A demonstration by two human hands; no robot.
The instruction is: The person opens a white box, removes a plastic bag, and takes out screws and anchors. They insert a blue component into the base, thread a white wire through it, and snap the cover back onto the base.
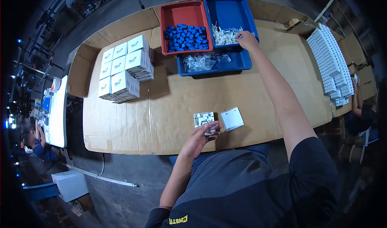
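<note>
Now the right hand point(246, 40) reaches far into the blue tray point(229, 11), fingers pinched on the small white parts point(224, 35); the left hand point(200, 136) rests half-curled on a square switch module point(204, 119) at the near table edge; just beside it lies a white cover plate point(232, 119); farther off, a red tray point(182, 13) holds blue pieces point(186, 38); white boxes point(123, 69) stand stacked to the left.

Table middle point(209, 91) bare — trays point(225, 65), boxes point(125, 69) beyond.

Stacked white boxes point(123, 69) sit left of a red tray point(183, 14) of blue parts point(187, 38).
</note>
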